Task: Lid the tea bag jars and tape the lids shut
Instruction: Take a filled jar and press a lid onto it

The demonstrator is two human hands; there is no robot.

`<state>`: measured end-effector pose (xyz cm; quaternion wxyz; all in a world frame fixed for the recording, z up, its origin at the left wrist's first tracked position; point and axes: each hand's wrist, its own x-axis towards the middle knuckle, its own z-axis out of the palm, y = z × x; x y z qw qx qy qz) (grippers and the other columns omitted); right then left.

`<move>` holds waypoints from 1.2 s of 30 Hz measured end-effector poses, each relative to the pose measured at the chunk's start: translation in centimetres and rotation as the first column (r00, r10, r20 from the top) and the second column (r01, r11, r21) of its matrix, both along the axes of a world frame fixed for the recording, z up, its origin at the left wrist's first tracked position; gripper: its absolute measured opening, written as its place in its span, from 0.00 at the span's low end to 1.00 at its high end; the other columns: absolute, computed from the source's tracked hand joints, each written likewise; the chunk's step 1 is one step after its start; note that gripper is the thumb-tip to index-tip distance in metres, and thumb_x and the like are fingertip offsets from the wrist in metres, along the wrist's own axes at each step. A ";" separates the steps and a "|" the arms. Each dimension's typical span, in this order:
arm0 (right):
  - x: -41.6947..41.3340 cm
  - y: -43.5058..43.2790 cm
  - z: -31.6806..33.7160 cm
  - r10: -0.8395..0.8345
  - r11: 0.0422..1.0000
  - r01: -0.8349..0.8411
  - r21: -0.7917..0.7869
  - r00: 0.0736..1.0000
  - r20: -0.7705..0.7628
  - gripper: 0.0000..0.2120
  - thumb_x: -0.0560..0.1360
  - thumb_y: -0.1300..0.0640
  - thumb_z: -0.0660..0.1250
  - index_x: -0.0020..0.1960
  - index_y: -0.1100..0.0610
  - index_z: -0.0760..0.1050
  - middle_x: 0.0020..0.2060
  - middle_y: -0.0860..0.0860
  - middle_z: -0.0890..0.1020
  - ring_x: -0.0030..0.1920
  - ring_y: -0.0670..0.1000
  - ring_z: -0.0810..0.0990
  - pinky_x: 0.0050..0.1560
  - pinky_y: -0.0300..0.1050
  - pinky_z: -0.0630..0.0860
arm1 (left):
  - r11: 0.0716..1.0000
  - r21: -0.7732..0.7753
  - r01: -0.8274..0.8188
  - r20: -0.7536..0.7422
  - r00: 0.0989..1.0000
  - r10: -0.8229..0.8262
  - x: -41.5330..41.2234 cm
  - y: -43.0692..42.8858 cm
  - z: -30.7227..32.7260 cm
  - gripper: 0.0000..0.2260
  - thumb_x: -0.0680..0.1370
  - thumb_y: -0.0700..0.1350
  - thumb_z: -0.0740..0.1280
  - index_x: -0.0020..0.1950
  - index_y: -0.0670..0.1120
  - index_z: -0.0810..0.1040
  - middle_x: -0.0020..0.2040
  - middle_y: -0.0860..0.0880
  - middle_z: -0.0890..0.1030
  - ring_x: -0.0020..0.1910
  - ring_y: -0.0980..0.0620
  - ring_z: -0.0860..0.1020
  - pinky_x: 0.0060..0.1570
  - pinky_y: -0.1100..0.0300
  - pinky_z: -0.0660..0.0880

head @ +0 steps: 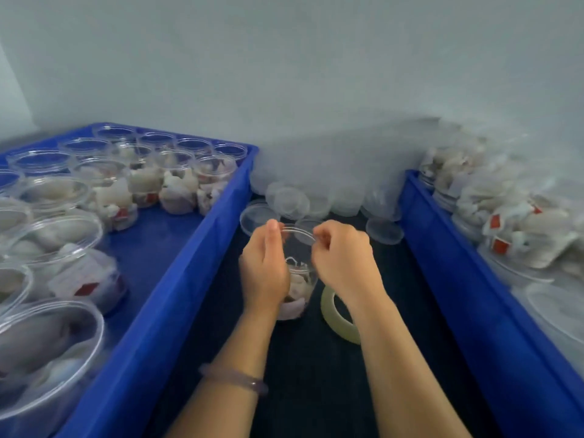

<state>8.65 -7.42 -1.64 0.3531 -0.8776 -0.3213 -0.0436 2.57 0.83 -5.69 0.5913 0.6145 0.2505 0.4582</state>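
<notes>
A clear plastic jar (298, 287) with tea bags inside stands on the dark table between two blue crates. A clear lid (298, 233) sits at the jar's top. My left hand (264, 270) wraps the jar's left side, its fingertips on the lid's left rim. My right hand (343, 256) pinches the lid's right rim with curled fingers. A roll of clear tape (339, 316) lies on the table just right of the jar, partly under my right wrist.
The left blue crate (202, 248) holds several open jars of tea bags. The right blue crate (448, 279) holds lidded jars lying stacked. Loose clear lids (290, 203) are heaped at the back against the white wall.
</notes>
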 end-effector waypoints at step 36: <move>2.0 -2.8 2.2 0.339 0.935 -0.348 0.065 0.934 0.114 0.33 0.60 0.37 0.66 0.62 0.48 0.78 0.54 0.38 0.74 0.57 0.39 0.74 0.58 0.40 0.73 | 0.892 -0.158 0.423 -0.020 0.902 -0.431 1.9 0.1 -4.0 0.29 0.70 0.67 0.44 0.42 0.59 0.83 0.45 0.56 0.85 0.48 0.64 0.80 0.48 0.71 0.73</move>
